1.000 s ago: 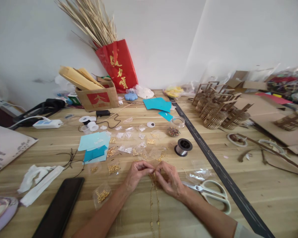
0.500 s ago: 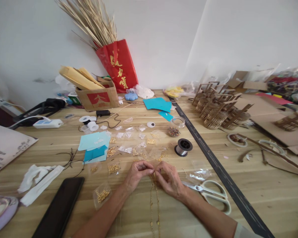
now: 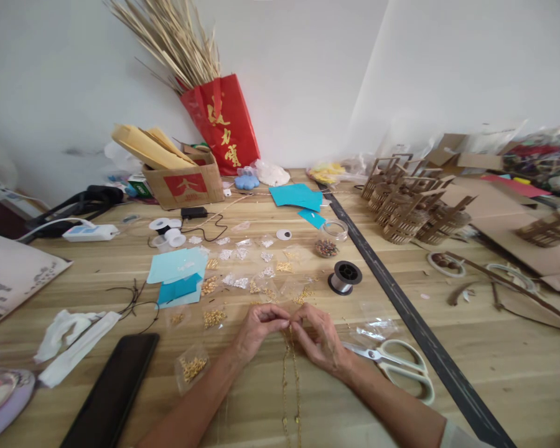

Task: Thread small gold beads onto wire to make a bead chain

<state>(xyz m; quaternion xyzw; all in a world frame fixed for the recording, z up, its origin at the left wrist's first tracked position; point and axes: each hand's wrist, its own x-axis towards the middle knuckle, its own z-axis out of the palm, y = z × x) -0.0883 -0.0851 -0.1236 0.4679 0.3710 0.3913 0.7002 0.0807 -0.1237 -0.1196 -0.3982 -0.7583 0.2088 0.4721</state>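
Observation:
A thin gold chain [image 3: 297, 381] with small beads hangs in two strands toward the table's front edge. Its upper end is pinched between my left hand [image 3: 262, 330] and my right hand [image 3: 318, 336], whose fingertips meet. Whatever tiny piece joins the strands there is too small to make out. Just beyond my fingers lie loose gold beads [image 3: 303, 295] on a clear bag. White-handled scissors [image 3: 404, 364] rest beside my right forearm. Left of my left hand are small bags of gold beads [image 3: 213, 318] and gold rings [image 3: 193, 368].
A spool of wire [image 3: 345, 277] stands beyond my right hand, near a dish of brown beads [image 3: 326, 248]. At left lie a black phone [image 3: 114, 392] and blue paper sheets [image 3: 177, 267]. Small woven baskets [image 3: 406, 214] stand at back right, past a black strip [image 3: 401, 305].

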